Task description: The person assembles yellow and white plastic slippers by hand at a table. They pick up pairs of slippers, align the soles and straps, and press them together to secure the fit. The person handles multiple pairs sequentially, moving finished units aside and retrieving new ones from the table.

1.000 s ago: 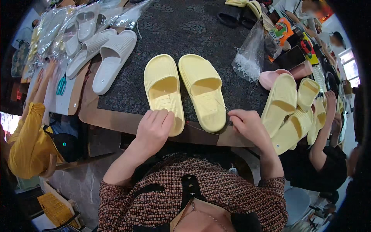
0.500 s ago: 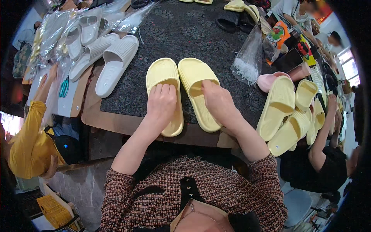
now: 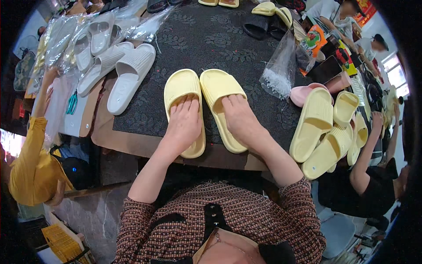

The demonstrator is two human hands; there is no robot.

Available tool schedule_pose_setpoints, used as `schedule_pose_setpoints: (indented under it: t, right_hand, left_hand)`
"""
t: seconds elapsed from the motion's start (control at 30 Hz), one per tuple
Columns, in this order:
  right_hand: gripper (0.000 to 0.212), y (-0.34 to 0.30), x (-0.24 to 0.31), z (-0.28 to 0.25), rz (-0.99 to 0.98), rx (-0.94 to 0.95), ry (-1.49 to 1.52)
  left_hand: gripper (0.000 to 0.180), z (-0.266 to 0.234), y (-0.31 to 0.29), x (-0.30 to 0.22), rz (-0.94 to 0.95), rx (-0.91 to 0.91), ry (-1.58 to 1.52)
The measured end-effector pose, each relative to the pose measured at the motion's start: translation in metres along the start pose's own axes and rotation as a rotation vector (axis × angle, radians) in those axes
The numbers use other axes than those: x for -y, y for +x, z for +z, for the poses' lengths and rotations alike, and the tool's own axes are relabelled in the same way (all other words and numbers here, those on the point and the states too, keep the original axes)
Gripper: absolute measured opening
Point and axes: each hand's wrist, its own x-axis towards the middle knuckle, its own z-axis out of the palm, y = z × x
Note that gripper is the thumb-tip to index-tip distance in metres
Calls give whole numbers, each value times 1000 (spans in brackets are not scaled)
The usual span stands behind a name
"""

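Two pale yellow slide slippers lie side by side on the dark mat, toes pointing away from me. My left hand reaches into the left yellow slipper, its fingers stretched forward beneath the strap. In the same way my right hand rests inside the right yellow slipper, fingers straight and their tips hidden by the strap. Both hands lie over the footbeds, and neither thumb shows clearly. The slippers' toe ends nearly touch, while their heels stand apart near the table's front edge.
Grey slippers lie to the left, by teal scissors and plastic-wrapped slippers. At right stand a bag of small white pieces and more yellow slippers. A person in a yellow sleeve works at left; another in black sits at right.
My fingers were curled at the strap openings; now they are straighter and pushed further under the straps. At left, the yellow-sleeved arm has reached farther forward.
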Motion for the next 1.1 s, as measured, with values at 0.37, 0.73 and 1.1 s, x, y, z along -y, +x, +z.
schedule_pose_setpoints:
  t: [0.37, 0.73, 1.1]
  right_hand:
    - [34, -18, 4, -14, 65, -96, 58]
    - [25, -35, -15, -27, 50, -300, 124]
    - [25, 64, -117, 5, 403, -114, 397]
  left_hand:
    - [62, 0, -1, -6, -16, 122, 100]
    - [94, -5, 0, -9, -50, 218, 122]
    - [88, -4, 1, -5, -29, 190, 65]
